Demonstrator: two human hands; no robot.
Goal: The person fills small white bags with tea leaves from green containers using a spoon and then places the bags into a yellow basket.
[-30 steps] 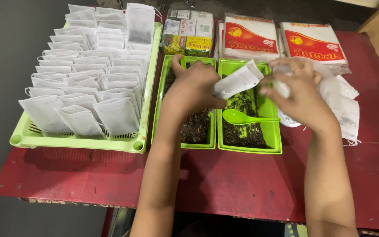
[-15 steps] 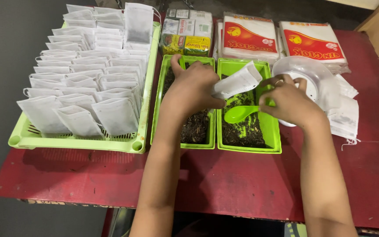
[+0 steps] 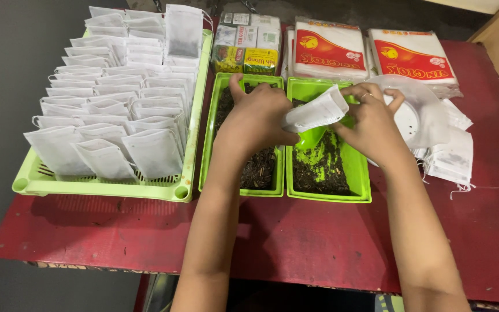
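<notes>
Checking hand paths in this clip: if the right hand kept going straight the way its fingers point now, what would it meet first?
The right hand, holding the green spoon, points left toward the white paper pouch held open by the left hand. It would probably meet the pouch's mouth first, though depth is hard to judge.

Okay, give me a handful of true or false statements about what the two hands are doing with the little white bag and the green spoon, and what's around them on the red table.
1. The left hand holds a small white paper filter bag. True.
2. The right hand grips a metal fork. False: it holds a green plastic spoon.
3. The spoon sits over the right green plastic tray of dark loose tea. True.
4. The big green slotted basket holds bottles. False: it holds rows of white bags.
5. The table top is blue. False: it is red.
</notes>
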